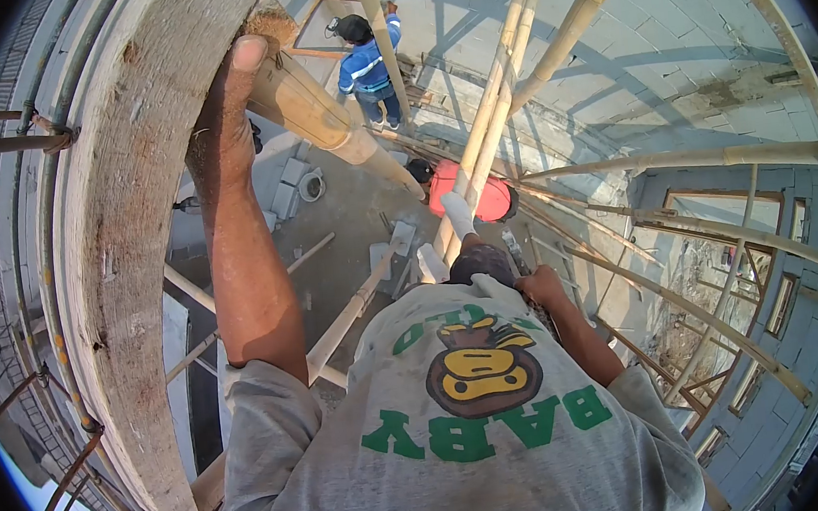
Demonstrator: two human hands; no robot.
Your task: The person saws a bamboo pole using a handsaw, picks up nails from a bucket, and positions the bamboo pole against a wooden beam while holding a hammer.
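Observation:
My left hand [230, 125] reaches up at the edge of a thick, weathered wooden beam [125, 232]. Its thumb shows beside the top of a bamboo pole [303, 104], and the fingers are hidden behind the beam, gripping it. Lower down, my right hand [543, 288] is closed close to my dark-clothed knee [483, 264]. What it holds, if anything, is hidden. Just above it is a small, narrow greyish object [513, 246] that is hard to make out. A light-coloured foot covering [457, 214] rests against slanting bamboo poles [494, 117].
Far below, a person in blue [368, 67] stands by a block wall [466, 17], and another person in red [486, 195] bends down. Bamboo poles [683, 161] cross on the right. Pale blocks [286, 188] and a bucket [311, 185] are on the ground. Metal bars [58, 189] run along the left.

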